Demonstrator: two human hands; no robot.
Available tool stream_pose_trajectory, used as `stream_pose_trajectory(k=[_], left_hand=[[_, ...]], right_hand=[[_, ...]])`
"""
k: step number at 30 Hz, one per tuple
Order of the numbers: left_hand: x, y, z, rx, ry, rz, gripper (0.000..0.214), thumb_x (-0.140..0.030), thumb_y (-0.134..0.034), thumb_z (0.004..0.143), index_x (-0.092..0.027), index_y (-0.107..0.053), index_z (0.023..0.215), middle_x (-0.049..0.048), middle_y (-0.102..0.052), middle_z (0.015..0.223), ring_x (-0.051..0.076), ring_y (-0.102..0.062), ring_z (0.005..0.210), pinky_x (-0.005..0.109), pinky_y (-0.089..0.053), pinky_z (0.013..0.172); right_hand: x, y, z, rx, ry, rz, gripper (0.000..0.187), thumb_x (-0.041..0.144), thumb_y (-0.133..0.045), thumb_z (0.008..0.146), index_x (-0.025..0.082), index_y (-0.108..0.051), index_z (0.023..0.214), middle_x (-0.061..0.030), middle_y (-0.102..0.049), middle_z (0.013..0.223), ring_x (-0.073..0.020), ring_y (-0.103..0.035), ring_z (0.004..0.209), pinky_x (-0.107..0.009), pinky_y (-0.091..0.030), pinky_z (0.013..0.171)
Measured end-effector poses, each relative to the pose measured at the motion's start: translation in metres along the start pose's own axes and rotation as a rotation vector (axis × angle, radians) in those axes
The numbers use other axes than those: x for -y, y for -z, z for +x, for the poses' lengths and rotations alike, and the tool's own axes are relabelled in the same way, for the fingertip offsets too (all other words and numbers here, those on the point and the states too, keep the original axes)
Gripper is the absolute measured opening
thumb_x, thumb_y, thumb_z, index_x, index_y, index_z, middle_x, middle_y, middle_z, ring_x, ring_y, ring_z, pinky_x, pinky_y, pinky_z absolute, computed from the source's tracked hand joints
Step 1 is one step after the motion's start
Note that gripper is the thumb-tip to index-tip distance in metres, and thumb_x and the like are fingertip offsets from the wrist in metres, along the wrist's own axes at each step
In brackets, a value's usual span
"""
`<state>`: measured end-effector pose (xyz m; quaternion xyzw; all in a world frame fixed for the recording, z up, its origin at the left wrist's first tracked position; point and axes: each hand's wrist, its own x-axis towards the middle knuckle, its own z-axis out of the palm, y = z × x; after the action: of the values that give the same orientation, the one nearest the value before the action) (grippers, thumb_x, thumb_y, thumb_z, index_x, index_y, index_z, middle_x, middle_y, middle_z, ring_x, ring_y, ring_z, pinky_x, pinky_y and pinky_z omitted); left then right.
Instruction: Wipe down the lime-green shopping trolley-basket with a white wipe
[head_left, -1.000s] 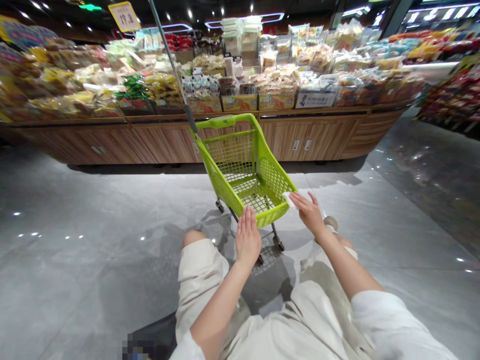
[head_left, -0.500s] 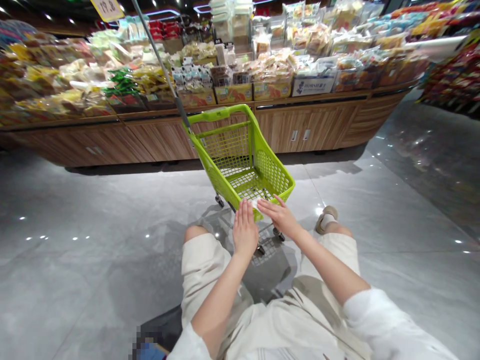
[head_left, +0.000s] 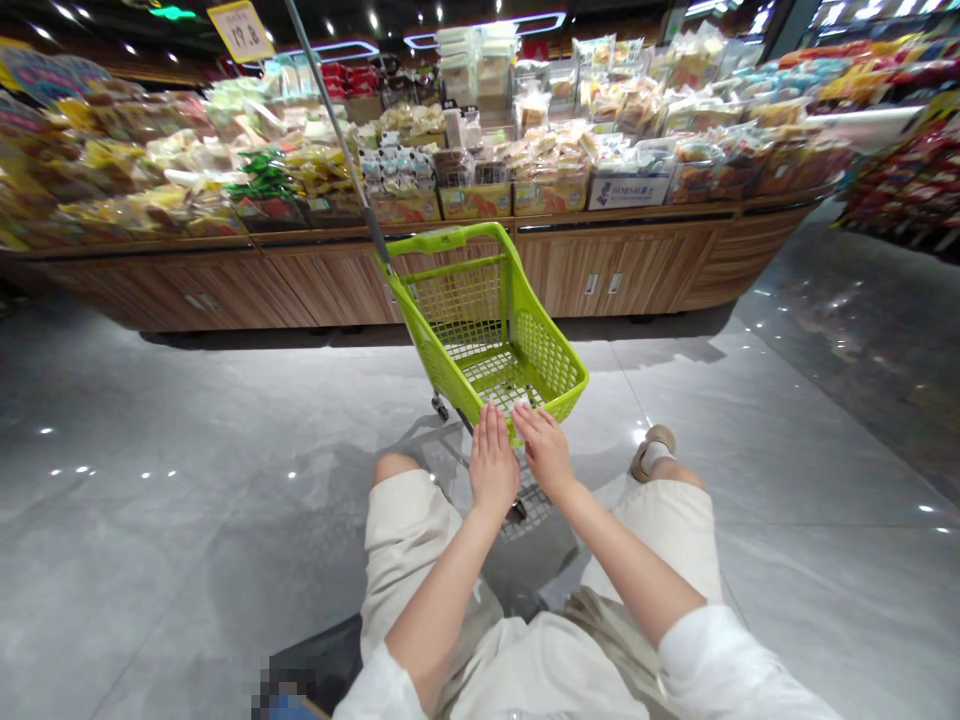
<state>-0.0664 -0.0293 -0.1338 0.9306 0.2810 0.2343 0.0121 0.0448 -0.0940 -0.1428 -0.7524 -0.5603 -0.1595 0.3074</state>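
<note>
A lime-green plastic shopping cart (head_left: 547, 362) with a mesh basket stands before my knees, its near rim under my hands. My left hand (head_left: 493, 465) lies on that rim with fingers stretched straight and together; its thumb is hidden. Beside it, my right hand (head_left: 547, 450) bends its fingers over the same rim. At the right fingertips shows a small white piece that looks like a tissue (head_left: 520, 403), mostly covered by the fingers. The hands are close together but apart.
Behind the cart runs a wooden display counter (head_left: 630, 262) stacked with packaged foods (head_left: 551, 150). A price sign (head_left: 241, 32) hangs at upper left. The cart's long grey pole (head_left: 330, 115) rises at its left corner. Grey shiny tiles (head_left: 225, 430) cover the floor. My shoe (head_left: 654, 452) is at right.
My right hand has drawn in closer to the left along the near rim, the white piece still at its fingertips. The left hand stays put. The view has tilted up slightly.
</note>
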Motion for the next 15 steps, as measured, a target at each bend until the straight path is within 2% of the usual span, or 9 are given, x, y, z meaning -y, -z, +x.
stream_pose_trajectory(k=[2, 5, 8, 10, 12, 14, 15], left_hand=[[0.007, 0.001, 0.002, -0.001, 0.002, 0.008, 0.077, -0.007, -0.045, 0.082, -0.003, -0.018, 0.155, 0.0175, -0.020, 0.164, 0.025, -0.012, 0.153, 0.043, -0.026, 0.123], [0.016, 0.002, 0.006, -0.012, -0.015, 0.006, 0.079, -0.008, -0.045, 0.082, -0.005, -0.016, 0.156, 0.0165, -0.019, 0.164, 0.024, -0.013, 0.153, 0.044, -0.026, 0.123], [0.020, 0.003, 0.011, -0.014, -0.027, -0.007, 0.078, -0.009, -0.045, 0.083, -0.005, -0.016, 0.156, 0.0167, -0.018, 0.164, 0.024, -0.013, 0.153, 0.044, -0.025, 0.123], [0.020, 0.003, 0.013, -0.003, -0.025, -0.020, 0.078, -0.009, -0.045, 0.083, -0.005, -0.017, 0.155, 0.0171, -0.019, 0.164, 0.024, -0.013, 0.153, 0.044, -0.025, 0.123], [0.018, 0.003, 0.015, 0.007, -0.019, -0.035, 0.078, -0.010, -0.047, 0.083, -0.004, -0.017, 0.155, 0.0175, -0.019, 0.164, 0.025, -0.012, 0.153, 0.044, -0.024, 0.124], [0.017, 0.002, 0.015, 0.013, -0.005, -0.046, 0.080, -0.012, -0.049, 0.082, -0.003, -0.017, 0.155, 0.0181, -0.017, 0.164, 0.025, -0.009, 0.153, 0.044, -0.023, 0.124], [0.016, 0.002, 0.015, 0.016, 0.004, -0.047, 0.080, -0.012, -0.050, 0.082, -0.003, -0.017, 0.155, 0.0184, -0.016, 0.164, 0.025, -0.008, 0.154, 0.044, -0.022, 0.124]], right_hand=[[-0.005, 0.002, 0.003, 0.045, 0.107, 0.023, 0.072, -0.001, -0.041, 0.076, 0.021, -0.049, 0.144, -0.0076, -0.055, 0.145, -0.0172, -0.046, 0.139, -0.043, -0.035, 0.115], [-0.053, 0.021, 0.008, 0.092, 0.204, -0.023, 0.072, -0.002, -0.038, 0.078, 0.026, -0.050, 0.142, -0.0052, -0.059, 0.141, -0.0159, -0.051, 0.134, -0.048, -0.026, 0.119], [-0.111, 0.043, 0.013, 0.059, 0.089, -0.108, 0.070, -0.003, -0.037, 0.078, 0.026, -0.053, 0.139, -0.0059, -0.061, 0.138, -0.0172, -0.055, 0.131, -0.051, -0.023, 0.118], [-0.127, 0.047, 0.016, 0.022, -0.027, -0.148, 0.067, -0.002, -0.038, 0.078, 0.025, -0.055, 0.137, -0.0071, -0.061, 0.138, -0.0194, -0.055, 0.131, -0.054, -0.022, 0.118], [-0.114, 0.040, 0.018, -0.010, -0.129, -0.174, 0.064, -0.001, -0.039, 0.078, 0.021, -0.056, 0.135, -0.0103, -0.060, 0.139, -0.0223, -0.054, 0.132, -0.055, -0.024, 0.117], [-0.076, 0.024, 0.021, -0.033, -0.180, -0.179, 0.061, -0.001, -0.041, 0.078, 0.016, -0.057, 0.134, -0.0135, -0.060, 0.139, -0.0244, -0.053, 0.133, -0.053, -0.027, 0.115], [-0.053, 0.014, 0.022, -0.019, -0.154, -0.159, 0.061, -0.001, -0.041, 0.078, 0.015, -0.057, 0.134, -0.0129, -0.060, 0.139, -0.0241, -0.051, 0.135, -0.051, -0.027, 0.116]])
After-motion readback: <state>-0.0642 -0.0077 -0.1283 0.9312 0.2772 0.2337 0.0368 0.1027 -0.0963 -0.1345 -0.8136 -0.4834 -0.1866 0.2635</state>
